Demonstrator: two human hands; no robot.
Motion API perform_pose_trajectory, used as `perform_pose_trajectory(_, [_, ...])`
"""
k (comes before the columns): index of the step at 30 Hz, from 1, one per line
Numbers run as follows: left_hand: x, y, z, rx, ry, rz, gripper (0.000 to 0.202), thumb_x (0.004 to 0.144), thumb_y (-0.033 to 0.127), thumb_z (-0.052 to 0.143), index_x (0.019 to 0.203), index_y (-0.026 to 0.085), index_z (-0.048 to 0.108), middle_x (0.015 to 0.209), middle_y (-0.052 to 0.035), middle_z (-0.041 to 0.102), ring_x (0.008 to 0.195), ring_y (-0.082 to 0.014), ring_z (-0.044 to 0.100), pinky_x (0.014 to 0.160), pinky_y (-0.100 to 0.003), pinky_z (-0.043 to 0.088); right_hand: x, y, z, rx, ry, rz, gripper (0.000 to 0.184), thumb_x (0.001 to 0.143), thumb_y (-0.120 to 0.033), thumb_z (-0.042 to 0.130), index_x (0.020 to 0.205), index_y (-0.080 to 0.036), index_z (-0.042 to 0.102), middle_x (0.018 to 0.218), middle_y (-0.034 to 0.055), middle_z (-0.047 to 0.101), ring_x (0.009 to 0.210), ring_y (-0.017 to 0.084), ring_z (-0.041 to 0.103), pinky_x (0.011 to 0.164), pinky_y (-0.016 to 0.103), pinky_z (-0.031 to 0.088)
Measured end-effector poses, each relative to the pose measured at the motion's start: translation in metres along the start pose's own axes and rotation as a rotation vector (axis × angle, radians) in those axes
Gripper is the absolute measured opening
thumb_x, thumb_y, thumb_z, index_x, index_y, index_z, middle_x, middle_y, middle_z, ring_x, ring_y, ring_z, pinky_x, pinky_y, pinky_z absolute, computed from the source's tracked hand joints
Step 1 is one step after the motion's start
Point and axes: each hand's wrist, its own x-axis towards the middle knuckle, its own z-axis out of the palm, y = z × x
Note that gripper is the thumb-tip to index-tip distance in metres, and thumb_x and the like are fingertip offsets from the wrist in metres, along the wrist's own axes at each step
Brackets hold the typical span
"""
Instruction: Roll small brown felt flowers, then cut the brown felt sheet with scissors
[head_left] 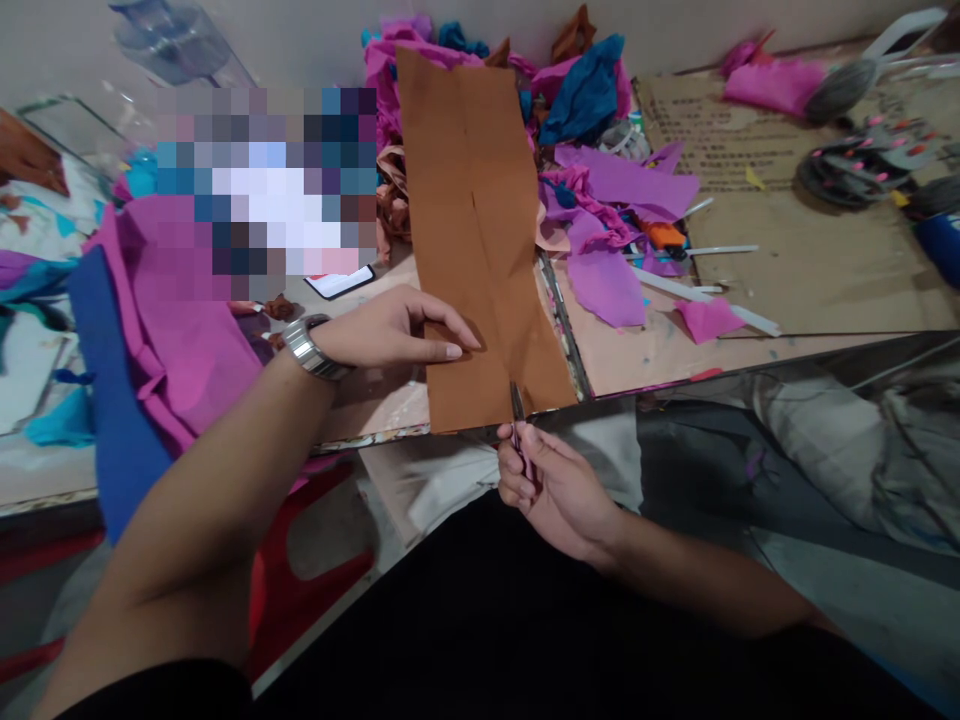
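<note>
A long brown sheet point(480, 260), fabric or paper, lies lengthwise over the table with its near end at the table's front edge. My left hand point(409, 328) rests on its left side, fingers stretched out over the surface; a metal watch is on that wrist. In my right hand point(559, 485), fingers are wrapped round the handles of a pair of scissors point(517, 402). The blades meet the near edge of the sheet, right of its middle. A crease or slit line runs up the sheet's centre.
Pink and blue sheets point(169, 340) hang over the table edge at left. A phone point(340, 282) lies beyond my left wrist. Purple scraps point(607, 260) and white sticks point(705, 300) lie right. Cardboard point(787, 230) carries a pincushion-like dark object point(855, 175). A red stool point(307, 570) stands below.
</note>
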Motion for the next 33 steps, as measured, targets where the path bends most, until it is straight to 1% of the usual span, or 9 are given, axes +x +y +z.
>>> perform_pose_trajectory(6, [0.0,0.002,0.0,0.001,0.007,-0.002,0.025,0.087,0.041,0.086,0.106,0.024,0.087,0.114,-0.0074,0.086,0.107,-0.0233,0.081,0.099,-0.033,0.063,0.001,-0.004,0.003,-0.006,-0.011,0.001,0.026,0.103,-0.041,0.075,0.108,-0.015,0.072,0.078,-0.0034,0.055,0.058,0.005,0.041,0.058,0.022,0.032])
perform_pose_trajectory(11, [0.0,0.004,0.0,-0.005,0.016,0.005,0.028,0.087,0.044,0.087,0.107,0.024,0.088,0.115,-0.0079,0.086,0.11,-0.0243,0.081,0.102,-0.035,0.063,0.0,-0.007,0.005,-0.026,-0.029,0.018,0.028,0.104,-0.041,0.074,0.111,-0.014,0.073,0.08,-0.0026,0.056,0.058,0.005,0.041,0.058,0.023,0.033])
perform_pose_trajectory(15, [0.0,0.002,-0.002,-0.01,0.035,0.009,0.032,0.086,0.046,0.087,0.109,0.024,0.087,0.116,-0.0086,0.086,0.111,-0.0248,0.081,0.103,-0.036,0.064,-0.001,-0.007,0.004,-0.06,-0.013,0.028,0.03,0.104,-0.043,0.072,0.113,-0.014,0.074,0.081,-0.0024,0.056,0.057,0.005,0.04,0.058,0.024,0.032])
perform_pose_trajectory(20, [-0.001,0.001,-0.003,-0.009,0.035,0.023,0.029,0.089,0.043,0.084,0.111,0.025,0.087,0.12,-0.0081,0.085,0.115,-0.0243,0.08,0.104,-0.035,0.063,-0.001,-0.007,0.003,-0.107,0.007,0.032,0.031,0.103,-0.045,0.073,0.113,-0.016,0.073,0.082,-0.002,0.056,0.057,0.006,0.038,0.057,0.026,0.031])
perform_pose_trajectory(27, [-0.001,0.002,-0.002,-0.011,0.033,0.015,0.029,0.088,0.045,0.085,0.109,0.025,0.087,0.12,-0.0078,0.086,0.114,-0.0244,0.08,0.104,-0.035,0.063,0.001,-0.012,0.009,-0.13,0.009,0.024,0.032,0.1,-0.048,0.076,0.107,-0.017,0.071,0.085,-0.001,0.061,0.057,0.006,0.041,0.056,0.026,0.033])
perform_pose_trajectory(30, [-0.001,0.002,-0.003,-0.015,0.028,0.008,0.029,0.088,0.045,0.085,0.11,0.026,0.087,0.12,-0.0078,0.085,0.114,-0.025,0.08,0.105,-0.036,0.062,0.001,-0.013,0.011,-0.132,0.015,0.011,0.034,0.099,-0.05,0.078,0.098,-0.019,0.065,0.087,-0.0014,0.065,0.056,0.006,0.045,0.053,0.024,0.033])
perform_pose_trajectory(33, [-0.002,0.001,-0.004,-0.017,0.011,0.011,0.031,0.088,0.046,0.085,0.111,0.025,0.087,0.122,-0.0083,0.085,0.115,-0.0254,0.08,0.104,-0.035,0.062,0.001,-0.014,0.011,-0.15,0.028,0.015,0.039,0.097,-0.054,0.079,0.094,-0.021,0.059,0.088,-0.0026,0.066,0.054,0.006,0.05,0.047,0.023,0.029])
